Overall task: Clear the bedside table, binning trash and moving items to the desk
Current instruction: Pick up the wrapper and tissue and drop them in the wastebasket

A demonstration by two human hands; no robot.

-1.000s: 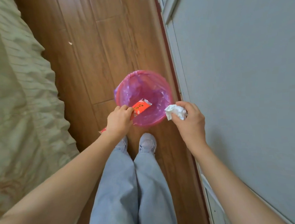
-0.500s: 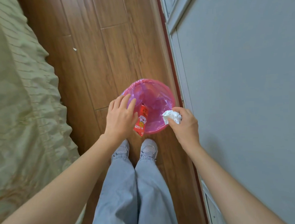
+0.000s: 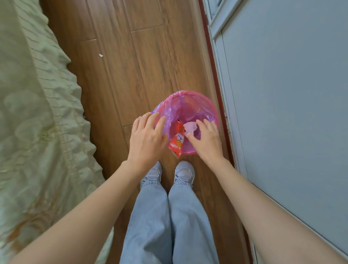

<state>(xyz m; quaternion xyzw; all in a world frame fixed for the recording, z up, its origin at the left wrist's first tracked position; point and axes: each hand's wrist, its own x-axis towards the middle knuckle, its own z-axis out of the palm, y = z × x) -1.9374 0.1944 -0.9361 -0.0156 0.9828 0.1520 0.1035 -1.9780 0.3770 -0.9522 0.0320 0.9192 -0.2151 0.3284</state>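
Observation:
A pink bin (image 3: pixel 195 99) lined with a purple plastic bag stands on the wooden floor in front of my feet. A red snack wrapper (image 3: pixel 176 144) leans on the bin's near rim, partly inside. A crumpled white tissue (image 3: pixel 190 128) is in the bin's mouth, just past my right fingers. My left hand (image 3: pixel 146 141) hovers over the bin's left rim with straight, spread fingers and holds nothing. My right hand (image 3: pixel 206 140) is over the bin's near right side, fingers spread and empty.
A bed with a pale green cover (image 3: pixel 29 118) fills the left side. A grey wall with panel trim (image 3: pixel 286 87) runs along the right. A small white scrap (image 3: pixel 100 55) lies on the floor strip between them.
My right hand let go of the tissue, which now sits in the bin's mouth. My left hand stays spread over the rim, with the wrapper resting on the bin's edge.

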